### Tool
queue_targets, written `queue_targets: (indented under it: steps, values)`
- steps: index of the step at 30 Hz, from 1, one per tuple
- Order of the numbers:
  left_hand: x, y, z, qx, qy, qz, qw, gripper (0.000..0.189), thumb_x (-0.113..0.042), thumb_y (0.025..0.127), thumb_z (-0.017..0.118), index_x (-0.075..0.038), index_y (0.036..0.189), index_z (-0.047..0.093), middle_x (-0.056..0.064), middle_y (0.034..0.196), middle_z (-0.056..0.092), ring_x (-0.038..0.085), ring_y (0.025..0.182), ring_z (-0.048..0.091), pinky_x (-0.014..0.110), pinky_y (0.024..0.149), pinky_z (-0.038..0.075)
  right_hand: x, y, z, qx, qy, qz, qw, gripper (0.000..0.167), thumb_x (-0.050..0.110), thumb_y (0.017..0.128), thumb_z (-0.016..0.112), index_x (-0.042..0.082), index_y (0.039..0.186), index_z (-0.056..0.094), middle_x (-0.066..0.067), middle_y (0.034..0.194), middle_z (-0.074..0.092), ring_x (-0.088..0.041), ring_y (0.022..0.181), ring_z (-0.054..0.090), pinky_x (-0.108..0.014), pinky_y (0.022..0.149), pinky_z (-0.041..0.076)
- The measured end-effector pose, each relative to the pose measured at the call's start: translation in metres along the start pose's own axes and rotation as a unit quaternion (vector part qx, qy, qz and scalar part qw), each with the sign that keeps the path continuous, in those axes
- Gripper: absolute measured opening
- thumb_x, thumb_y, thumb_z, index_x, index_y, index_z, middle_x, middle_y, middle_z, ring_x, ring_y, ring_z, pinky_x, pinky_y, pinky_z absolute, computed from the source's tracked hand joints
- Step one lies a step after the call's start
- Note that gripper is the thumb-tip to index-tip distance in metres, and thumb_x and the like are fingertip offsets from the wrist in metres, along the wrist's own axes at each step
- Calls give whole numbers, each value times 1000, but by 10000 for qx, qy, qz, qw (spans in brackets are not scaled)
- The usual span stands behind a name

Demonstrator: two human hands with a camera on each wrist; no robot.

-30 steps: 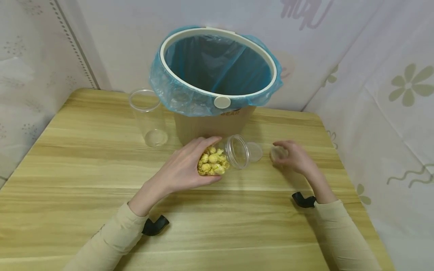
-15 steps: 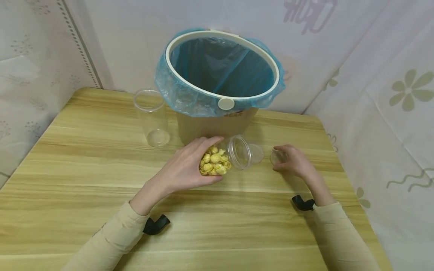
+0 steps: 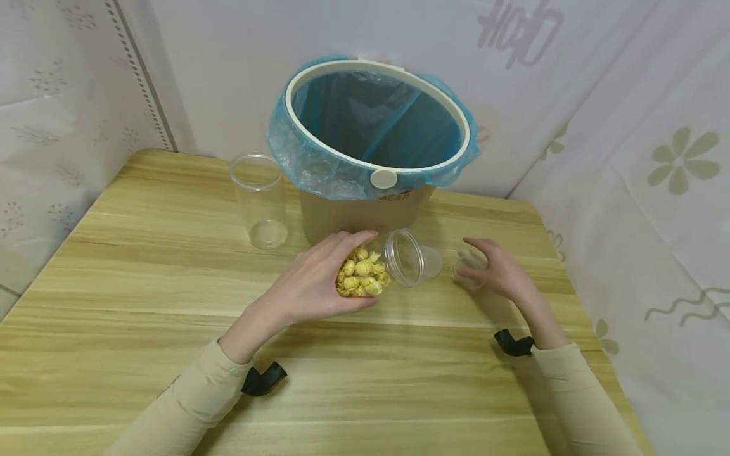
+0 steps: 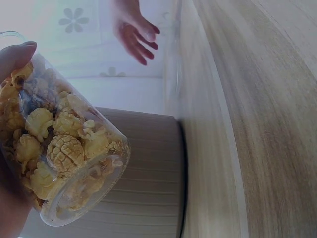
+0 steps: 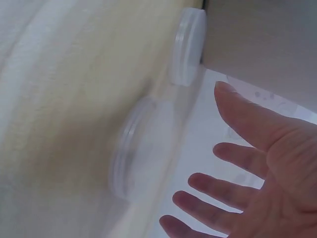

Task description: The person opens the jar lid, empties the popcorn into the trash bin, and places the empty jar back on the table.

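Evidently the opening-up step is all but finished: one jar is uncapped in the grip, and the two clear lids are down on the table. Taking the waste bin (image 3: 356,216) as landmark, a clear tall jar (image 3: 258,201) stands upright on the wooden tabletop (image 3: 142,272) just to its left, with no contents to be made out.

Next, close in front of the bin, the left hand (image 3: 313,278) is wrapped around the popcorn jar (image 3: 391,253), thumb on one side and fingers on the other. This jar is tilted, held off the tabletop, its open mouth facing right; the popcorn (image 4: 65,152) sits toward the base. The bin itself wears a blue plastic liner (image 3: 310,171) folded over a pale ring, and its mouth is uncovered.

Beyond the jar's mouth, near the bin's right front, lies the first clear lid (image 3: 431,262). Farther right of the bin, the right hand (image 3: 502,269) is spread beside the second clear lid (image 5: 144,148), thumb and fingers well parted and gripping nothing; the right wrist view shows no fingertip plainly touching that lid. The two hands are apart.

My judgement is that the right hand should lift clear without nudging its lid, while the left keeps the jar's mouth from dipping. Emptying the jar would call for raising it above the bin's ring before any further tilt, since a turn at this spot would probably spill popcorn in front of the bin.
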State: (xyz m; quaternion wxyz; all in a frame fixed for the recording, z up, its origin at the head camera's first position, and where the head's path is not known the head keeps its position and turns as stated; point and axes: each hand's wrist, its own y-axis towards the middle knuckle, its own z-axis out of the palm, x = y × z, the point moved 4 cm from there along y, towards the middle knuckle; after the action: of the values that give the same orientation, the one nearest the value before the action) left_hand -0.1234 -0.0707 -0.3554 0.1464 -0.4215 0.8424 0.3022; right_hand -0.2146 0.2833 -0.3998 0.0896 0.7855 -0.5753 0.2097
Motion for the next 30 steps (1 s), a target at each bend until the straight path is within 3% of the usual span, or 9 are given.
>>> queue_targets:
  steps: [6,13,18,22,30]
  values:
    - [-3,-1,-4,-86,16,92,9999,96,-52,75,86,-24,155,41,2,131,63,19,115,61,44,95,57,12,0,-14,-357,43,-197,9992,71,31,98,71,2,155,42,-27,158,44,-50,146,38,-68,117,34]
    - [-7,-4,-10,-173,-33,103,9998,97,-52,74,86,-24,155,40,4,134,62,19,116,60,44,95,56,31,3,-34,-943,295,-269,9947,67,35,99,68,7,155,44,-25,157,46,-49,140,46,-68,105,46]
    - [-11,-7,-17,-225,-43,40,9997,97,-52,74,86,-24,155,40,3,133,62,19,116,59,45,96,56,46,3,-53,-1566,682,-371,9846,62,31,101,67,9,155,45,-22,157,47,-49,137,51,-67,105,48]
    - [-14,-9,-26,-250,24,49,9997,96,-52,74,86,-25,154,40,0,129,61,17,112,58,43,90,56,58,0,-66,-2026,932,-441,9738,61,29,101,66,11,155,45,-20,156,49,-46,134,55,-64,104,50]
    - [-19,-11,-47,-289,108,139,9994,96,-48,74,88,-22,153,41,0,124,61,16,108,57,40,87,53,79,0,-85,-2364,1079,-446,9646,59,34,104,61,19,158,42,-17,157,50,-40,136,56,-60,108,49]
